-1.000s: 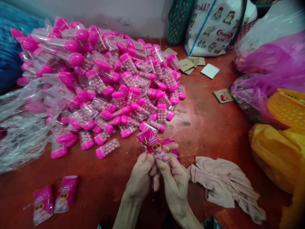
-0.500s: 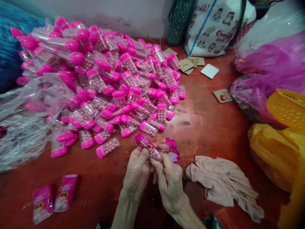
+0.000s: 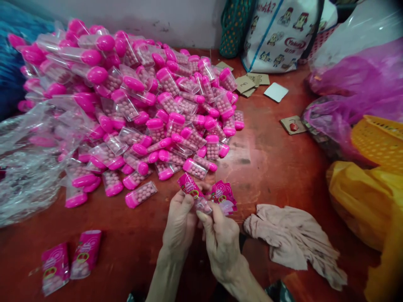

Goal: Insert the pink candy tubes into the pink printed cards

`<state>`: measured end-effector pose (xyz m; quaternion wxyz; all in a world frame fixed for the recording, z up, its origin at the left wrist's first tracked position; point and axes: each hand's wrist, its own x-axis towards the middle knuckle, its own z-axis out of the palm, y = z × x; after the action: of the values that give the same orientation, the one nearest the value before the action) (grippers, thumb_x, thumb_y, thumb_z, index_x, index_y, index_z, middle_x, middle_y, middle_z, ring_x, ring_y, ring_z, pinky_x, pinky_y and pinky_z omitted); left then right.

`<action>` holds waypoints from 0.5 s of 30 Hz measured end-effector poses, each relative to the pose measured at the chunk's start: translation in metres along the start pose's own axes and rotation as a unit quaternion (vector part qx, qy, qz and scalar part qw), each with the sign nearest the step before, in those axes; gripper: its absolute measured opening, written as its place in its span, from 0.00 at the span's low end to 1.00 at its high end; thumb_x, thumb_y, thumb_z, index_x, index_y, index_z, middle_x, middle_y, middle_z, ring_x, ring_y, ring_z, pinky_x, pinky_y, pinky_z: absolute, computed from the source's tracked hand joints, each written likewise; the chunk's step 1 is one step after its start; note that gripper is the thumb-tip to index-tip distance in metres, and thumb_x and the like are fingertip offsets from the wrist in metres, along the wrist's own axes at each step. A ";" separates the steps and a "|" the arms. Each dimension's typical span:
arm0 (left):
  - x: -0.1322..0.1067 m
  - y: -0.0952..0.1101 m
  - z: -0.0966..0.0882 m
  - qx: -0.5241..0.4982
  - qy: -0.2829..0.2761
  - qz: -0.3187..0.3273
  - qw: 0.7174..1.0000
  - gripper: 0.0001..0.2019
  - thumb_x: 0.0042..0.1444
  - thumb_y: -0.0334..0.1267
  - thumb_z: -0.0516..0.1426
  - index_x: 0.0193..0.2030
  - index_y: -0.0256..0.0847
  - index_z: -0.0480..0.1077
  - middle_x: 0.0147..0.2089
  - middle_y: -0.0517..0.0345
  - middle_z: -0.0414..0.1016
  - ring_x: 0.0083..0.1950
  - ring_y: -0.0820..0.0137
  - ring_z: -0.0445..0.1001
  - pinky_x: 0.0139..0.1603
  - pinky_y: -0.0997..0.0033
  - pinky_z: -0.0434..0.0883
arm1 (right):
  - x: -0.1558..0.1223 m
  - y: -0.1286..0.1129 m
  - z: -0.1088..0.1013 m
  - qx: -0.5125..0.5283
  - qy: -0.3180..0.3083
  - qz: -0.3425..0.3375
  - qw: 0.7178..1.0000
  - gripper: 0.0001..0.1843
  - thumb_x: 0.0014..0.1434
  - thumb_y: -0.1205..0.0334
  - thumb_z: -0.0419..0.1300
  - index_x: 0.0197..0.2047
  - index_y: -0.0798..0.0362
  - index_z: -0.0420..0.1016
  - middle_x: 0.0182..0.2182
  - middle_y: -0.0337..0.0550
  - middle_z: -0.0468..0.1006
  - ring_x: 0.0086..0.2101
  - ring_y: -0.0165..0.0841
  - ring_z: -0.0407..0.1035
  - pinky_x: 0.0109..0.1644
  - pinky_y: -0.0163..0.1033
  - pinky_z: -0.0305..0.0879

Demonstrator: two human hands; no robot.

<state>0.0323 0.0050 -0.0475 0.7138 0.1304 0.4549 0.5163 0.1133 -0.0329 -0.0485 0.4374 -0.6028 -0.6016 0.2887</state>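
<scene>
the packet (image 3: 189,185) is partly hidden — by the left hand (image 3: 180,222).

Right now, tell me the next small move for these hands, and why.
Probably smooth the printed sleeve along the held pack: the left hand pinches near the printed part, the right hand its clear end, where pink balls show, and two packs at lower left lie wrapped in similar print.

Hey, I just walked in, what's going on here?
A person's left hand and right hand hold a small pink-printed pack with a clear end. Just beyond the right hand lie more pink printed pieces. Two similar packs lie at the lower left of the red surface, and pink-capped clear containers holding pale pink balls are heaped farther back.
</scene>
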 end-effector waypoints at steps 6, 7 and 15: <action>0.002 0.000 -0.002 -0.031 -0.057 -0.033 0.997 0.07 0.46 0.37 0.61 0.29 0.35 0.71 0.22 0.60 0.68 0.18 0.78 0.62 0.14 0.80 0.59 | 0.002 -0.001 -0.002 0.003 -0.024 0.043 0.999 0.11 0.64 0.63 0.44 0.36 0.56 0.65 0.19 0.37 0.68 0.16 0.27 0.61 0.19 0.31 0.55; 0.000 -0.001 -0.002 -0.036 -0.059 -0.046 0.997 0.06 0.47 0.36 0.61 0.28 0.35 0.70 0.21 0.62 0.67 0.16 0.79 0.60 0.13 0.81 0.57 | 0.002 -0.001 -0.003 0.007 -0.029 0.057 0.998 0.11 0.64 0.63 0.44 0.36 0.56 0.66 0.18 0.36 0.68 0.15 0.27 0.60 0.19 0.31 0.54; -0.005 0.000 0.001 -0.018 -0.052 -0.035 0.998 0.07 0.49 0.38 0.59 0.31 0.36 0.72 0.24 0.59 0.71 0.16 0.80 0.60 0.14 0.79 0.59 | 0.004 -0.004 -0.004 0.021 -0.069 0.097 0.993 0.10 0.63 0.61 0.46 0.36 0.54 0.66 0.24 0.40 0.73 0.22 0.30 0.67 0.23 0.32 0.59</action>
<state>0.0329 0.0009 -0.0438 0.7568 0.1279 0.4116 0.4913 0.1156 -0.0299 -0.0428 0.3774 -0.6273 -0.5631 0.3834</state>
